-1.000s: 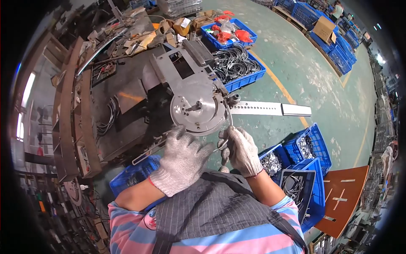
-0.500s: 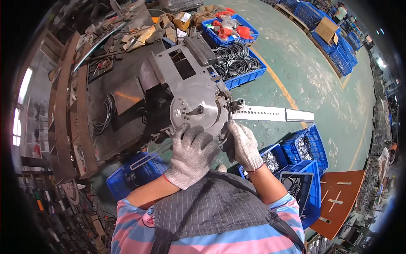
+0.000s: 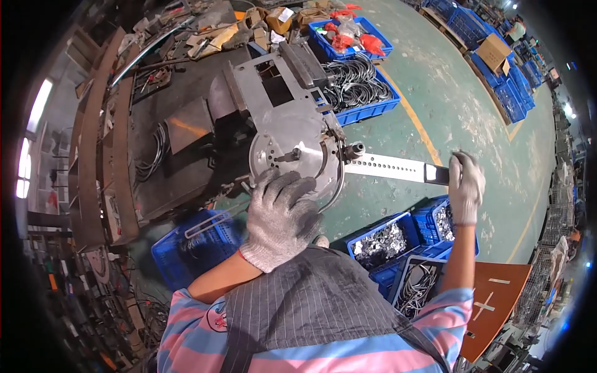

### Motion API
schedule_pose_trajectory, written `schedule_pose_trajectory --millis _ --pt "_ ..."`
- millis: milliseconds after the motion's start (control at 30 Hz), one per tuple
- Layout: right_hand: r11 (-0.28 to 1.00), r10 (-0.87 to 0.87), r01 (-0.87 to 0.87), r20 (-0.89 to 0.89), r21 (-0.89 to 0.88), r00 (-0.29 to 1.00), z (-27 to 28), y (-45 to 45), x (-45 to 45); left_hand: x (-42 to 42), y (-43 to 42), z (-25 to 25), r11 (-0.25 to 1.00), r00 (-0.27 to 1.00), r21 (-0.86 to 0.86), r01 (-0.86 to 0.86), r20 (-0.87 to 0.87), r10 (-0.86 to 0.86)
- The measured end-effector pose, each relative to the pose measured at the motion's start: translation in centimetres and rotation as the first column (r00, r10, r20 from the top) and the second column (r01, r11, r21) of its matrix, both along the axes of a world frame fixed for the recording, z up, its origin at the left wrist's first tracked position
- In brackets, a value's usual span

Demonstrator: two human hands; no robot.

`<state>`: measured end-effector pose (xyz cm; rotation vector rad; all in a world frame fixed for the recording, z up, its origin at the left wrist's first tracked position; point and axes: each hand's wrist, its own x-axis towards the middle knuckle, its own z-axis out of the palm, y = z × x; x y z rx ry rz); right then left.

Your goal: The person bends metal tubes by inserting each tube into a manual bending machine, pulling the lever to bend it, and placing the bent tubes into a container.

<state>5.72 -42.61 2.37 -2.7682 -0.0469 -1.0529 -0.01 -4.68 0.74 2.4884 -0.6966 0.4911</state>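
Observation:
A bending machine with a flat steel plate (image 3: 280,118) and a round disc (image 3: 261,155) stands in front of me. My left hand (image 3: 283,214), in a grey-white knit glove, lies over the disc's near edge with its fingers curled. A bent metal rod (image 3: 337,194) comes out beside its thumb and curves up around the disc's right side; the grip itself is partly hidden. Out to the right, my gloved right hand (image 3: 466,186) is closed around the dark end of a long perforated lever (image 3: 392,166). A thin metal loop (image 3: 208,225) sticks out left of my left hand.
Blue crates hold curved rods (image 3: 357,87), red and clear bags (image 3: 354,40), and small metal parts (image 3: 385,242). Another blue crate (image 3: 186,248) stands below left. Scrap and cartons (image 3: 217,37) cover the bench's far end. An orange-brown board (image 3: 497,304) lies at the right.
My right hand has left the rod beside the disc and moved right to the lever's end. My left hand stays at the disc. The view has shifted slightly.

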Motion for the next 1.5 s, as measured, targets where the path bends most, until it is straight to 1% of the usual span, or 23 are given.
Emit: schedule_pose_trajectory --millis 67,200,267,300,433,467,533,600,667,733,767,800,833,867,933,967,1033,1133,1200,1300,1400,1467,1500 --pt "0.986 0.108 -0.158 -0.546 -0.045 0.831 -3.8 -6.1 1.9 0.0 -0.2 -0.2 1.000 1.000 -0.008 -0.014 0.016 0.014" --pt "0.936 0.130 -0.295 -0.591 -0.192 0.796 -4.0 -6.6 4.1 -0.1 -0.3 -0.2 0.999 1.000 0.026 -0.021 0.015 0.020" --pt "0.990 0.012 -0.115 -0.784 -0.076 0.620 -3.0 -5.4 4.9 0.3 -0.3 -0.3 0.999 1.000 0.044 0.001 0.028 -0.002" --pt "0.938 -0.060 -0.221 -0.751 -0.268 0.658 -3.4 -5.4 4.4 0.3 -0.1 -0.5 0.999 0.999 0.042 0.000 0.053 -0.003" --pt "0.971 -0.102 -0.072 -0.665 -0.230 0.740 -3.9 -3.8 -1.6 0.1 0.0 -0.9 1.000 0.996 0.005 0.022 0.084 -0.022" --pt "0.938 -0.069 -0.134 -0.553 -0.318 0.830 -4.4 -3.4 -4.4 0.0 0.0 -0.9 0.999 0.996 -0.028 0.020 0.084 -0.017" --pt "0.967 -0.189 0.030 -0.630 -0.254 0.753 -3.5 0.1 -10.3 0.3 0.3 -1.1 0.998 0.992 -0.040 0.037 0.122 -0.032" --pt "0.972 -0.233 0.179 -0.527 -0.153 0.817 -3.3 3.4 -14.7 0.1 0.7 -1.2 0.995 0.990 -0.098 0.019 0.143 -0.005" --pt "0.926 -0.263 0.143 -0.327 -0.349 0.907 -5.2 6.1 -19.3 -0.4 1.8 -0.5 0.999 0.984 -0.030 0.045 0.176 -0.039" --pt "0.931 -0.219 0.102 -0.313 -0.350 0.924 -3.2 13.6 -24.5 -0.4 3.1 -0.8 0.992 0.989 -0.028 0.120 0.087 -0.118" --pt "0.963 -0.265 0.169 -0.603 -0.211 0.753 -1.7 17.9 -27.1 -0.2 3.5 -1.0 0.991 0.988 -0.045 0.130 0.089 -0.126" --pt "0.871 -0.294 0.491 -0.760 0.037 0.580 -0.7 22.1 -28.1 -0.1 3.7 -1.1 0.985 0.983 -0.042 0.168 0.083 -0.165" --pt "0.849 -0.201 0.518 -0.845 0.102 0.495 0.2 25.1 -29.3 -0.1 3.6 -1.0 0.989 0.986 0.002 0.149 0.072 -0.149" --pt "0.856 -0.271 0.508 -0.759 0.090 0.592 0.1 26.8 -30.1 0.3 3.3 -0.8 0.991 0.988 0.043 0.130 0.073 -0.133" --pt "0.869 -0.212 0.463 -0.714 0.175 0.667 -0.9 26.1 -31.1 0.7 3.1 -1.4 0.983 0.971 0.110 0.146 0.174 -0.164" --pt "0.858 -0.234 0.483 -0.704 0.174 0.670 -0.6 25.3 -30.9 0.9 3.0 -2.0 0.983 0.971 0.091 0.161 0.166 -0.174" --pt "0.837 -0.210 0.535 -0.832 0.118 0.513 0.5 23.0 -29.2 0.8 2.9 -1.7 0.990 0.982 0.065 0.122 0.140 -0.130" --pt "0.877 -0.412 0.473 -0.639 -0.085 0.649 -2.1 15.2 -26.2 0.5 2.8 -1.2 0.996 0.992 0.032 0.089 0.083 -0.091" --pt "0.905 -0.419 0.341 -0.397 -0.253 0.817 -2.3 9.1 -21.7 0.6 2.8 -1.5 0.993 0.985 0.009 0.120 0.123 -0.120" --pt "0.840 -0.524 0.395 -0.366 -0.371 0.769 -3.8 1.2 -10.3 0.4 2.6 -1.0 0.996 0.988 0.012 0.086 0.129 -0.087" --pt "0.852 -0.497 0.387 -0.310 -0.354 0.811 -3.9 -0.9 -0.9 0.1 2.3 -0.9 0.997 0.993 0.050 0.061 0.099 -0.066" --pt "0.875 -0.477 0.342 -0.489 -0.343 0.730 -2.3 -0.1 1.0 -0.2 2.1 -1.1 0.999 0.984 0.021 0.043 0.170 -0.046" --pt "0.923 -0.385 0.346 -0.457 -0.170 0.802 -3.9 -1.4 1.1 -0.3 1.8 -1.4 0.998 0.987 0.069 -0.003 0.160 -0.008"
